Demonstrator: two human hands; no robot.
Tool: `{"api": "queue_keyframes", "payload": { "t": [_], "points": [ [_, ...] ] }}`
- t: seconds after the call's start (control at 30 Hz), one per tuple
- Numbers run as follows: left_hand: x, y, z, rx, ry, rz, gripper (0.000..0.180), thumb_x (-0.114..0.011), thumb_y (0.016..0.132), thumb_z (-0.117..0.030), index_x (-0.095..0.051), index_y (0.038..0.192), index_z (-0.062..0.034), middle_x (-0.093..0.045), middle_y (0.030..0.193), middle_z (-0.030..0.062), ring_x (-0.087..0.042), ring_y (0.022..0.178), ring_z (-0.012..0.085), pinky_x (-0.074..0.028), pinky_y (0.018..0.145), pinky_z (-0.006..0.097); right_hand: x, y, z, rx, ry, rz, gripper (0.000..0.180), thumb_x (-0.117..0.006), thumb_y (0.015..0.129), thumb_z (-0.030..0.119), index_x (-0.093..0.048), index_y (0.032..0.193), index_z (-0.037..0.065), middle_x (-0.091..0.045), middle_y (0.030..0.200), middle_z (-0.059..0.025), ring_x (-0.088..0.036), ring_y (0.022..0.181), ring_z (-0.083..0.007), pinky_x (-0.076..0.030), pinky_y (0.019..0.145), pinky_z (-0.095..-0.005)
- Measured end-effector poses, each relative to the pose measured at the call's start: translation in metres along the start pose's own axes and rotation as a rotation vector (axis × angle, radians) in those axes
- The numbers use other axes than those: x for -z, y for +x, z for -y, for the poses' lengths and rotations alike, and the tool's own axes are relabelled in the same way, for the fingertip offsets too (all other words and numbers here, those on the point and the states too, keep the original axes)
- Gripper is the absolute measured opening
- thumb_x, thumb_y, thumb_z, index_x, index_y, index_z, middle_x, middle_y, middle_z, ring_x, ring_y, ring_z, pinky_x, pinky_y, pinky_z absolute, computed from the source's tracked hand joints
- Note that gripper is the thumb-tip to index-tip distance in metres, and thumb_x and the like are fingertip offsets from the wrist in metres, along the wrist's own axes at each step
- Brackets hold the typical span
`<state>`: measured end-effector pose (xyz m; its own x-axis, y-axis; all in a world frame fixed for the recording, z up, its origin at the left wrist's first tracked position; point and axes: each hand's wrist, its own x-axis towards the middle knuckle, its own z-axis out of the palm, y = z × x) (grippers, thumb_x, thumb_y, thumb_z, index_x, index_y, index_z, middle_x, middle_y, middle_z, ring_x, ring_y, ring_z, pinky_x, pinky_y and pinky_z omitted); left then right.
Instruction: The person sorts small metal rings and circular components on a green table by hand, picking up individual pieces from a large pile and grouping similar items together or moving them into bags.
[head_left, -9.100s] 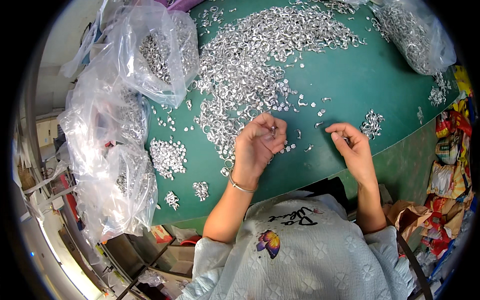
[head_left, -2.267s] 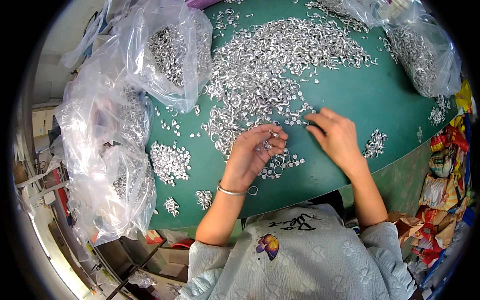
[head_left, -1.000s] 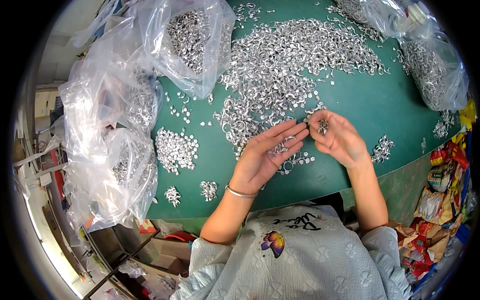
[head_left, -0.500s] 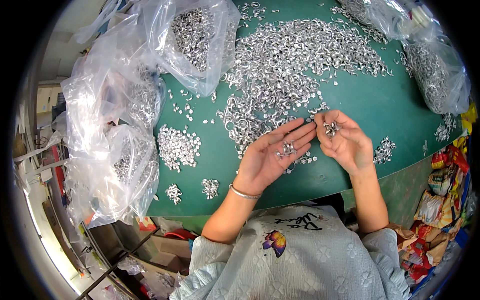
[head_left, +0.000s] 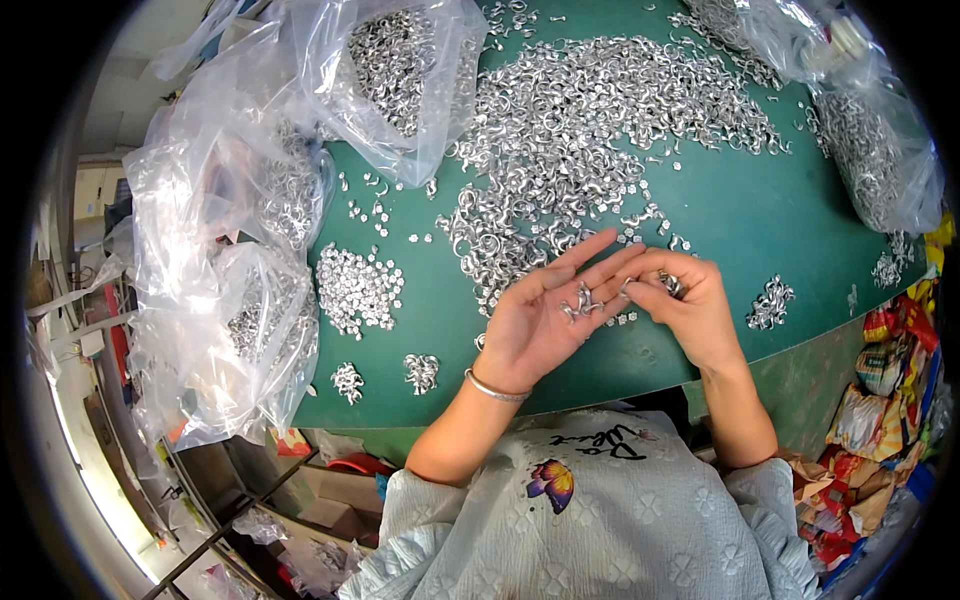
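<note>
The sorting looks like it has a long way to go. The left hand is palm up over the green table, its fingers long and a bit apart, with a few silver pieces lying loose where the palm meets the fingers. The right hand is curled just beside it, its thumb and a finger pinched together on what looks like 1 small piece, with more shiny bits tucked inside the bent fingers. I cannot tell how many are in there, or if the 2 hands touch. What seems done is small: 3 little heaps, which are the left clump and the middle clump near the front edge, and the right clump past the right hand. A wider heap of tiny flower bits sits behind the 2 clumps on the left, so that part looks sorted too. What is left is much more: the big pile spreads wide behind the hands, all mixed up. The top bag and the right bag hold lots of silver bits too, but I cannot tell if those are finished or waiting
</note>
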<state>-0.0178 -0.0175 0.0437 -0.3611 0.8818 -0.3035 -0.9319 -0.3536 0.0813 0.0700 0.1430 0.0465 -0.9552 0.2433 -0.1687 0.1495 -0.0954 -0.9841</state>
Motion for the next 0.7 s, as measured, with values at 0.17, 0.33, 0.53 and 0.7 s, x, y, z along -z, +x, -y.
{"api": "queue_keyframes", "payload": {
  "t": [0.17, 0.33, 0.53, 0.7],
  "points": [
    [0.001, 0.002, 0.003, 0.009, 0.006, -0.036, 0.054, -0.036, 0.091, -0.014, -0.026, 0.138, 0.0087, -0.03, 0.142, 0.0273, -0.038, 0.129, 0.0332, -0.032, 0.108, 0.043, -0.004, -0.005, 0.004, 0.119, -0.171, -0.092, 0.014, -0.064, 0.078, -0.003, -0.068, 0.091, -0.002, -0.059, 0.073, -0.0004, -0.04, 0.061, -0.0036, -0.035, 0.055, -0.0189],
    [0.003, 0.002, 0.005, 0.022, -0.019, -0.051, 0.052, -0.033, 0.093, -0.014, -0.025, 0.138, 0.0096, -0.028, 0.143, 0.0281, -0.036, 0.13, 0.0353, -0.028, 0.11, 0.045, -0.012, -0.006, 0.0, 0.162, -0.118, -0.112, 0.016, -0.059, 0.085, 0.0, -0.065, 0.1, -0.004, -0.047, 0.065, 0.0027, -0.039, 0.056, -0.0044, -0.035, 0.051, -0.0193],
    [0.001, 0.001, 0.005, 0.043, -0.071, -0.035, 0.051, -0.033, 0.093, -0.014, -0.026, 0.138, 0.0096, -0.031, 0.141, 0.0291, -0.037, 0.129, 0.0366, -0.027, 0.111, 0.045, 0.022, -0.004, -0.002, -0.268, 1.022, 0.053, 0.032, -0.038, 0.1, 0.022, -0.053, 0.113, -0.004, -0.036, 0.063, 0.0019, -0.035, 0.052, -0.0064, -0.03, 0.045, -0.0214],
    [0.02, -0.003, 0.004, 0.06, 0.019, -0.04, 0.041, -0.04, 0.095, -0.014, -0.041, 0.129, 0.0089, -0.049, 0.127, 0.0238, -0.054, 0.11, 0.0282, -0.046, 0.095, 0.036, 0.029, -0.005, -0.02, -0.337, 1.922, 0.221, 0.031, -0.033, 0.1, 0.018, -0.048, 0.119, -0.002, -0.038, 0.072, -0.0025, -0.034, 0.052, -0.0118, -0.029, 0.044, -0.0247]
  ]
}}
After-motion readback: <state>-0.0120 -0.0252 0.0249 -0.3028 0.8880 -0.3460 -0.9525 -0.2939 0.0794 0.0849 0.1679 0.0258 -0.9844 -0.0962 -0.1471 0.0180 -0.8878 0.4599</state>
